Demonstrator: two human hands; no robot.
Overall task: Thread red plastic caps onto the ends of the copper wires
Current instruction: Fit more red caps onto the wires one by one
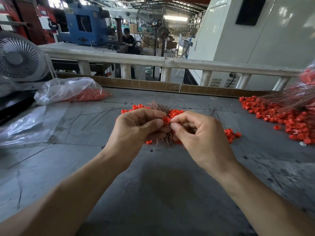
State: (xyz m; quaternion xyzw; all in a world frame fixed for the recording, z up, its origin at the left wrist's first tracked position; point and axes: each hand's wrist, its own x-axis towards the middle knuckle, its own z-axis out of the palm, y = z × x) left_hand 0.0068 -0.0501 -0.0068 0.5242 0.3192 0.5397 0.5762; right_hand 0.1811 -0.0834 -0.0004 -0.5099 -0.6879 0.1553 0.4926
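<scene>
**Watch the cap and the thin wire**

Your left hand (136, 126) has its fingers curled around a bunch of copper wires (162, 139), and its fingertips also pinch one red cap (166, 120). The cap sits right at your fingertips, between both hands. Your right hand (196, 133) is curled too, with thumb and first finger pinched together just beside the cap. It looks like it holds one wire end, but the wire is too thin to see for sure.

The wire can bend if you push it crooked. Then it will miss the hole.

The cap is small and smooth. If you loosen your pinch, it can pop out and fall into the loose caps (175, 112) just past your fingers.

If your left hand lets go a little, the bunch can spread out.
</scene>
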